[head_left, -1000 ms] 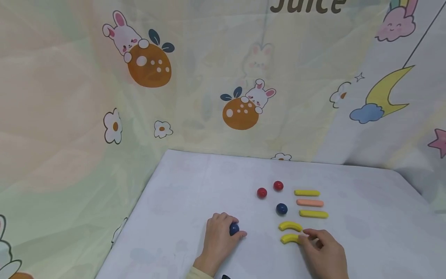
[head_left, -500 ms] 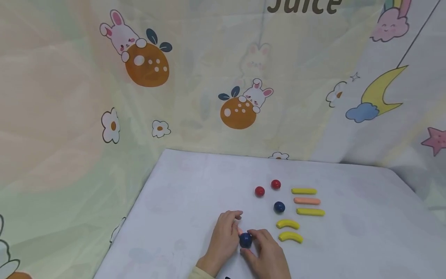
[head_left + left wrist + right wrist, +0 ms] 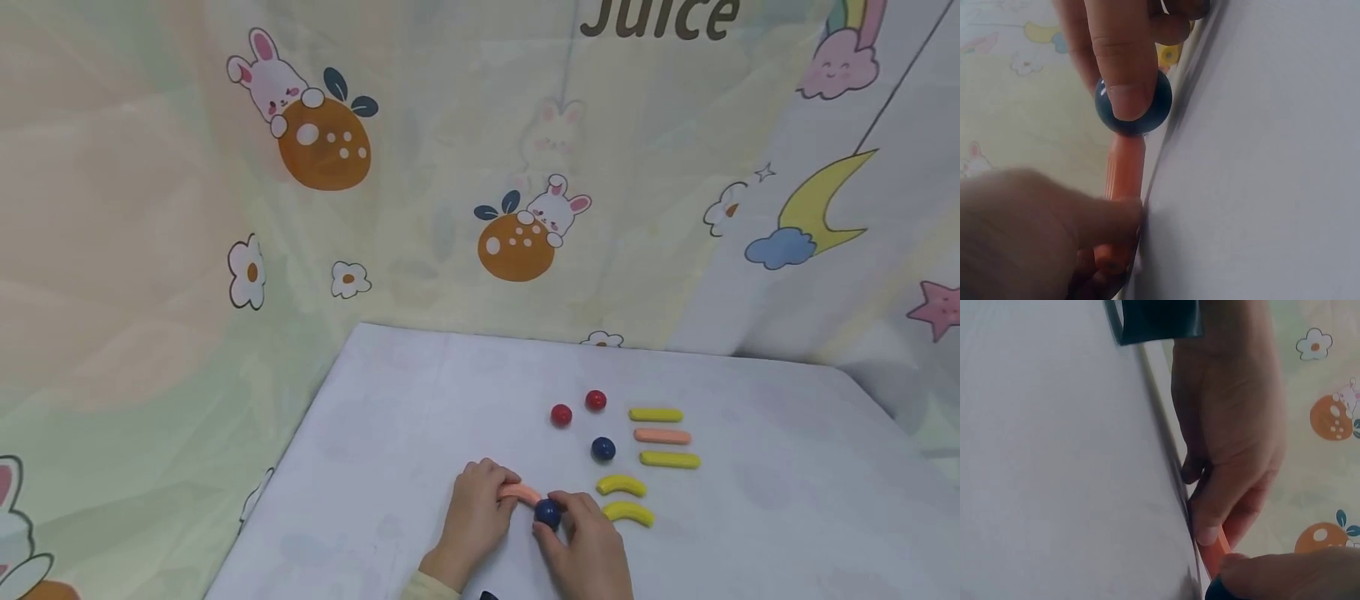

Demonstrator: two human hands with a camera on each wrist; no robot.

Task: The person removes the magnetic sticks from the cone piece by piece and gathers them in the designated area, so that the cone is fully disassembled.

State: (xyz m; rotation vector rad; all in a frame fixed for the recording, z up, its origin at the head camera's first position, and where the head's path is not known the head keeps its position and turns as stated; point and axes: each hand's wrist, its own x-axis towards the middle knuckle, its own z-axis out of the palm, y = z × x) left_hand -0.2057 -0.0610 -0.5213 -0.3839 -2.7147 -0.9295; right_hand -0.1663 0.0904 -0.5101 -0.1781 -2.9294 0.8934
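My left hand [image 3: 477,510] pinches a curved salmon-pink stick [image 3: 522,492] between thumb and fingers, low over the white table. At the stick's right end sits a dark blue ball [image 3: 548,514], which my right hand [image 3: 592,546] grips with thumb and fingertips. In the left wrist view the ball [image 3: 1155,111] touches the end of the ribbed stick [image 3: 1126,165], and a hole shows in the stick's near end. The right wrist view shows the ball [image 3: 1217,591] only in part, at the bottom edge. Two curved yellow pieces [image 3: 621,485] lie just beyond my right hand.
A second blue ball [image 3: 603,449] and two red balls, one of them a red ball [image 3: 561,415], lie farther back. Right of them are two straight yellow sticks [image 3: 670,459] and a straight pink stick [image 3: 662,436]. A printed cloth [image 3: 420,208] hangs behind the table.
My right hand has left the curved yellow pieces, moved left and taken the blue ball that was at my left hand. My left hand now holds the pink stick, with the ball against its end.
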